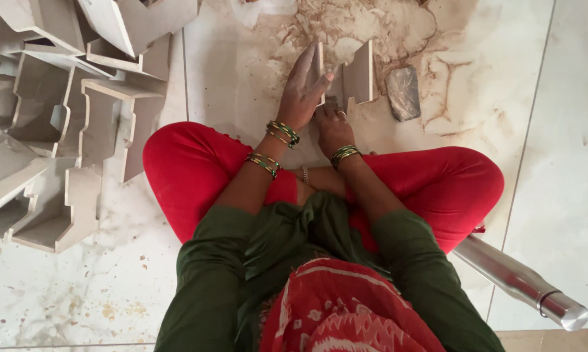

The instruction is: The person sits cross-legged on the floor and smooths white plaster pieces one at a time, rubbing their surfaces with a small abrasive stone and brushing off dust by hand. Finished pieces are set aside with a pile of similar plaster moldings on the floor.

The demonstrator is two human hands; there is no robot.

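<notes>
Legs crossed, left hand (303, 88) is clamping the piece (349, 78) upright; right hand (333, 127) seems curled, gripping its base; keep it steady.

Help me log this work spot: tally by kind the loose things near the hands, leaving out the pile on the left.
Pale notched piece, held upright in the grip of the left hand, right hand at its base: 1
Grey stone block: 1
Metal pipe: 1
Total: 3

stone piece (346, 81) – lower part behind hands | stacked pieces (59, 111) – cut off left
</notes>
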